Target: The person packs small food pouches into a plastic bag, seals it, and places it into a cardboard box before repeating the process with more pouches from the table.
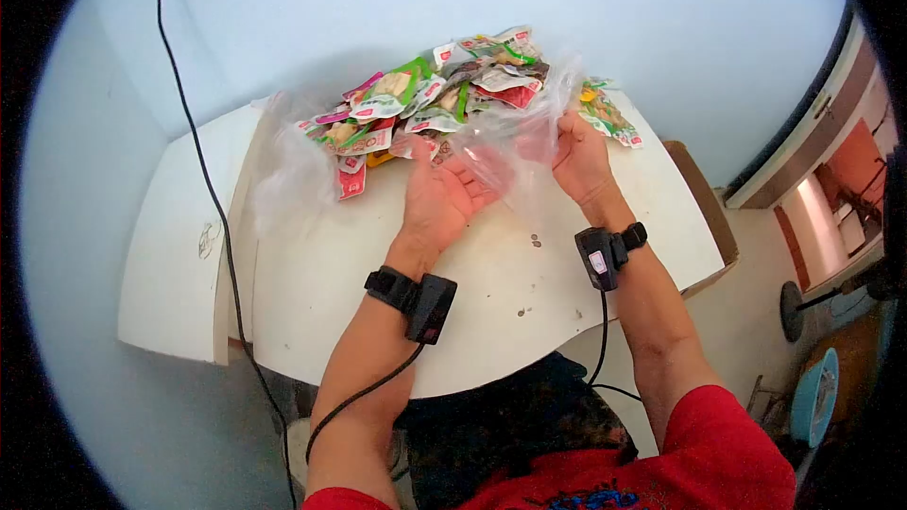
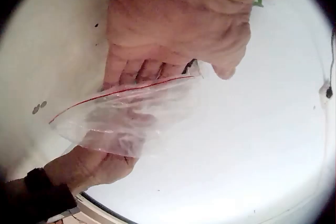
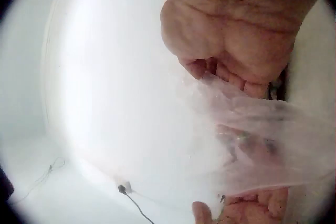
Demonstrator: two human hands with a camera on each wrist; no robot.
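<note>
A clear plastic bag hangs between the two hands over the white table; a red line runs along the bag in the left wrist view. The left hand is palm up, fingers extended and touching the bag's near side. The right hand pinches the bag's other side with curled fingers; the right wrist view shows the bag coming out of the right hand. Just beyond the hands lies a pile of colourful snack packets.
More clear plastic lies left of the pile. A packet is at its right end. The white table stands against a pale blue wall. A black cable hangs at the left, and a blue basin is at the lower right.
</note>
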